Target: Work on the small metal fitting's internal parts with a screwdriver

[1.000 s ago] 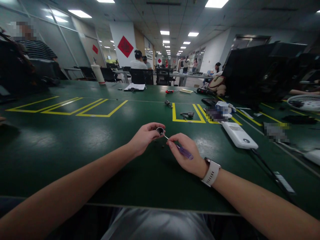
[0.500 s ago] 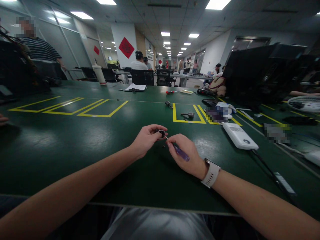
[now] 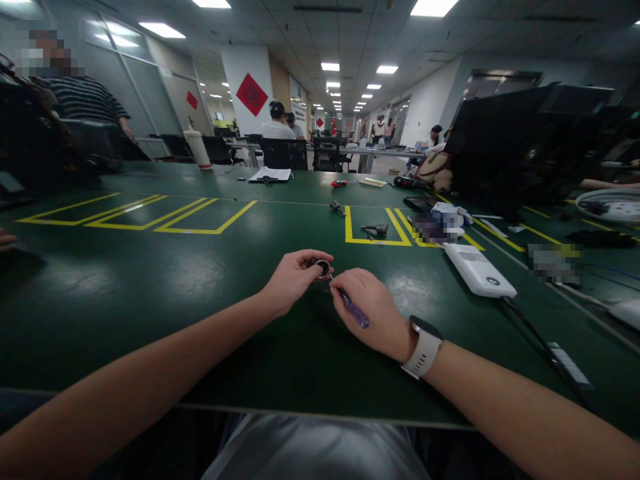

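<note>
Pinched in my left hand [image 3: 295, 280] is a small round metal ring-like part [image 3: 323, 268], its dark opening turned toward my right side. My right hand [image 3: 367, 307] is closed around a screwdriver [image 3: 356, 310] with a see-through purple handle. The thin shaft reaches to the rim of the metal part; whether the tip touches it or sits inside, I cannot tell. On the green table [image 3: 240, 363] just below the part lies a tiny dark piece [image 3: 327, 292]. Farther off, a dark metal fitting with a stem [image 3: 376, 229] lies within yellow tape, and a similar fitting [image 3: 337, 209] lies left of it.
A white power bank-like box [image 3: 479, 270] with a black cable lies at right. Behind are a red screwdriver [image 3: 340, 184], a clipboard with paper [image 3: 271, 175] and a white bottle [image 3: 198, 149]. Black monitors [image 3: 530, 147] stand at right. Another person's hand [image 3: 6, 240] rests at far left.
The purple handle has swung slightly left and down as my right hand turned. My left hand and the metal part have hardly moved.
</note>
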Demonstrator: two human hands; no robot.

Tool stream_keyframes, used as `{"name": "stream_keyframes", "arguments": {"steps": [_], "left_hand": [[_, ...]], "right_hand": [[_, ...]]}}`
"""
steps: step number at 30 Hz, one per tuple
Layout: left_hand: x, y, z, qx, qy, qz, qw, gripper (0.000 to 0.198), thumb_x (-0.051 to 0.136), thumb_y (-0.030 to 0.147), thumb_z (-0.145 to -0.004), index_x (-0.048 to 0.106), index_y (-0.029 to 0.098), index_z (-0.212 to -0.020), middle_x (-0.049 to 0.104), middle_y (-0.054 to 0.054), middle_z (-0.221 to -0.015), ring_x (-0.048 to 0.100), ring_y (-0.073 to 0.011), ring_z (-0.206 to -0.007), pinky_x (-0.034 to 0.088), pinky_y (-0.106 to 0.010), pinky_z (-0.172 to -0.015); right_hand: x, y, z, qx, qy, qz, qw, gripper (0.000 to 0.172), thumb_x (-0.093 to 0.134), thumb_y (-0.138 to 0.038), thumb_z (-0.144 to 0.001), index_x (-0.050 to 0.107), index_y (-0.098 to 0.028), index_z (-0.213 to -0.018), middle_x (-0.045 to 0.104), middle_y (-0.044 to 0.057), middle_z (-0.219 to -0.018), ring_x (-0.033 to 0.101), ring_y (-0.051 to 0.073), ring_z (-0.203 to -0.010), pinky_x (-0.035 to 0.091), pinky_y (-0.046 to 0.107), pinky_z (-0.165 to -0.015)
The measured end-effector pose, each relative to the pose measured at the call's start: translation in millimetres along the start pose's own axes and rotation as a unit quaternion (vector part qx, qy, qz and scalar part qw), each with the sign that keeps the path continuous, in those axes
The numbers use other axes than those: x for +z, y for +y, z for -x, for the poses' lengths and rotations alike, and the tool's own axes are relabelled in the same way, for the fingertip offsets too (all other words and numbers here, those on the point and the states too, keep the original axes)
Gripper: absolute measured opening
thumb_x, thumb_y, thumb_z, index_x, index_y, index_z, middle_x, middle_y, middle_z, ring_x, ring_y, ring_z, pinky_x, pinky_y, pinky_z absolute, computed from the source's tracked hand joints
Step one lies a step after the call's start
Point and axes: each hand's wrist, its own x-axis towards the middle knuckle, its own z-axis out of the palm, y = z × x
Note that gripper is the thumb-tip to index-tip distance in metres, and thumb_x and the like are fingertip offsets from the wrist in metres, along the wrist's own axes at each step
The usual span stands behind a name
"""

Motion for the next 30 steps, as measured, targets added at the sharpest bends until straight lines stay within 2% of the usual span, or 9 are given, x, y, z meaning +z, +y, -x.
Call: {"name": "stream_keyframes", "arguments": {"steps": [4, 7, 10, 12, 14, 16, 18, 22, 30], "left_hand": [[0.4, 0, 0, 0.000, 0.000, -0.003, 1.000, 0.019, 0.055, 0.009, -0.074, 0.067, 0.013, -0.088, 0.068, -0.005, -0.080, 0.065, -0.0163, -0.080, 0.051, -0.033, -0.081], [2.2, 2, 0, -0.009, 0.008, 0.001, 1.000, 0.016, 0.054, 0.008, -0.075, 0.066, 0.013, -0.085, 0.068, -0.005, -0.082, 0.065, -0.0158, -0.078, 0.052, -0.033, -0.080], [2.7, 4, -2, -0.030, 0.032, 0.024, 0.999, 0.014, 0.054, 0.007, -0.076, 0.062, 0.012, -0.086, 0.067, -0.006, -0.089, 0.066, -0.0148, -0.076, 0.053, -0.032, -0.078], [0.7, 5, -5, -0.039, 0.062, 0.049, 0.996, 0.015, 0.055, 0.004, -0.075, 0.058, 0.013, -0.088, 0.066, -0.007, -0.093, 0.066, -0.0141, -0.075, 0.054, -0.031, -0.077], [-2.8, 5, -9, -0.043, 0.088, 0.072, 0.993, 0.020, 0.057, -0.001, -0.072, 0.056, 0.012, -0.087, 0.065, -0.006, -0.091, 0.066, -0.0136, -0.075, 0.054, -0.030, -0.079], [-6.7, 5, -12, -0.045, 0.105, 0.094, 0.989, 0.025, 0.058, -0.006, -0.068, 0.055, 0.011, -0.087, 0.064, -0.005, -0.086, 0.066, -0.0135, -0.078, 0.053, -0.028, -0.082], [-9.7, 5, -14, -0.047, 0.114, 0.117, 0.985, 0.030, 0.059, -0.009, -0.066, 0.056, 0.011, -0.089, 0.063, -0.004, -0.084, 0.066, -0.0137, -0.079, 0.052, -0.027, -0.084], [-11.7, 5, -16, -0.034, 0.101, 0.174, 0.979, 0.029, 0.057, -0.006, -0.071, 0.055, 0.011, -0.093, 0.064, -0.005, -0.085, 0.066, -0.0145, -0.081, 0.054, -0.027, -0.082], [-10.9, 5, -16, -0.038, 0.051, 0.221, 0.973, 0.012, 0.056, 0.001, -0.078, 0.060, 0.009, -0.087, 0.066, -0.008, -0.086, 0.066, -0.0151, -0.080, 0.055, -0.028, -0.078]], "right_hand": [[2, 0, 0, -0.027, -0.021, 0.038, 0.999, 0.014, 0.042, -0.013, -0.086, 0.056, -0.015, -0.088, 0.064, 0.011, -0.087, 0.057, 0.021, -0.085, 0.046, 0.038, -0.082], [3, 0, 1, -0.020, 0.004, -0.004, 1.000, 0.013, 0.044, -0.013, -0.085, 0.057, -0.014, -0.087, 0.064, 0.010, -0.086, 0.058, 0.020, -0.085, 0.046, 0.037, -0.081], [1, 2, 0, 0.071, 0.061, -0.114, 0.989, 0.011, 0.048, -0.018, -0.084, 0.059, -0.016, -0.082, 0.064, 0.007, -0.081, 0.059, 0.018, -0.078, 0.046, 0.034, -0.075], [0, 6, -2, 0.181, 0.081, -0.233, 0.952, 0.013, 0.051, -0.023, -0.083, 0.059, -0.017, -0.075, 0.064, 0.004, -0.074, 0.060, 0.016, -0.071, 0.047, 0.031, -0.070], [2, 12, -4, 0.282, 0.084, -0.368, 0.882, 0.017, 0.053, -0.028, -0.081, 0.058, -0.017, -0.069, 0.063, 0.001, -0.064, 0.060, 0.015, -0.063, 0.047, 0.030, -0.064], [6, 18, -5, 0.347, 0.088, -0.459, 0.813, 0.019, 0.055, -0.030, -0.078, 0.056, -0.017, -0.065, 0.059, -0.001, -0.055, 0.059, 0.014, -0.055, 0.046, 0.028, -0.058], [10, 23, -6, 0.376, 0.089, -0.487, 0.783, 0.019, 0.057, -0.030, -0.076, 0.054, -0.017, -0.062, 0.057, -0.002, -0.051, 0.057, 0.013, -0.050, 0.045, 0.027, -0.054], [12, 25, -5, 0.382, 0.074, -0.482, 0.785, 0.018, 0.058, -0.030, -0.074, 0.055, -0.016, -0.062, 0.058, -0.001, -0.051, 0.057, 0.012, -0.050, 0.045, 0.026, -0.053], [9, 20, -8, 0.401, 0.023, -0.418, 0.815, 0.016, 0.057, -0.028, -0.077, 0.056, -0.016, -0.066, 0.061, 0.000, -0.055, 0.059, 0.013, -0.054, 0.046, 0.027, -0.056]]}}
